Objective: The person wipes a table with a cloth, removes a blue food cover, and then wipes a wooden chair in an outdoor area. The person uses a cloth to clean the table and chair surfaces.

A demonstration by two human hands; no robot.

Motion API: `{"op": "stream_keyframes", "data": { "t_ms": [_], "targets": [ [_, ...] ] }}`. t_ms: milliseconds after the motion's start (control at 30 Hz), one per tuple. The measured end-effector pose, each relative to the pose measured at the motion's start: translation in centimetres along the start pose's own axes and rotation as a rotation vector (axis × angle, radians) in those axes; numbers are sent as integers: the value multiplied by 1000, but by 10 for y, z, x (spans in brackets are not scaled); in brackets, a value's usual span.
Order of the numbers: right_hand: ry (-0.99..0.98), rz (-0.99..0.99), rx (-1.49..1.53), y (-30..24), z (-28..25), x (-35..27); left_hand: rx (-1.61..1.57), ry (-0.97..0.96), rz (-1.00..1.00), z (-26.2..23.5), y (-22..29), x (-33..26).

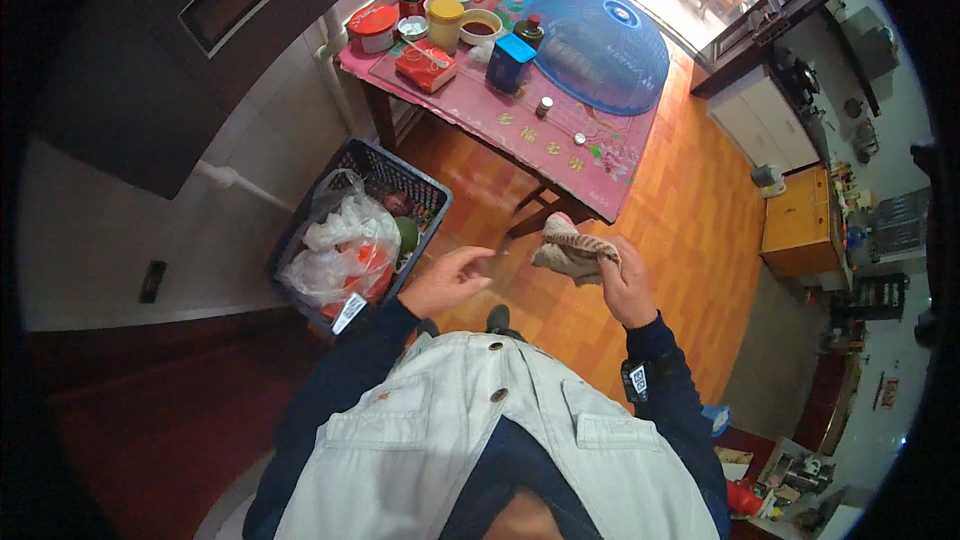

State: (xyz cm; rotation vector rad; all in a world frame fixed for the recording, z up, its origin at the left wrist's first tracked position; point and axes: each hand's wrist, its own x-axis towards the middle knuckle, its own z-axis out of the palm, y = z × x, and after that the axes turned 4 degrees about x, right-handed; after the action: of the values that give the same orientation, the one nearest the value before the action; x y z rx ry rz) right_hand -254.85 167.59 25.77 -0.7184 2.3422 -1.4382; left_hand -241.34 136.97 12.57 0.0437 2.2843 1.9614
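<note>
The right hand's fingers [612, 258] are curled shut around a crumpled beige cloth [570, 248], which bunches up above the knuckles and hangs in the air over the floor, just in front of the table's near corner. The right hand [625, 285] rises from a dark blue sleeve. The left hand [450, 278] is near it but apart, holding nothing, its fingers loosely open and pointing toward the cloth.

Below both hands lies an orange wooden floor [690, 230]. Ahead stands a table [520, 125] covered by a pink cloth, crowded at its far end with jars, tins, a red box [425, 65] and a blue box [510, 60]; a blue mesh food cover [600, 45] sits on its right part. To the left of the left hand, a dark plastic crate [425, 190] rests on the floor against the white wall, filled with plastic bags [340, 250]. At the right side of the room stands a small yellow cabinet [800, 225], with white cupboards beyond it.
</note>
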Motion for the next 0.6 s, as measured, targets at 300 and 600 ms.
{"op": "stream_keyframes", "data": {
  "t_ms": [300,600],
  "targets": [
    [113,72,463,3,-53,0,130,-280,188,104,34,122],
    [324,-141,583,26,-112,-12,313,-691,249,138,1,146]
  ]
}}
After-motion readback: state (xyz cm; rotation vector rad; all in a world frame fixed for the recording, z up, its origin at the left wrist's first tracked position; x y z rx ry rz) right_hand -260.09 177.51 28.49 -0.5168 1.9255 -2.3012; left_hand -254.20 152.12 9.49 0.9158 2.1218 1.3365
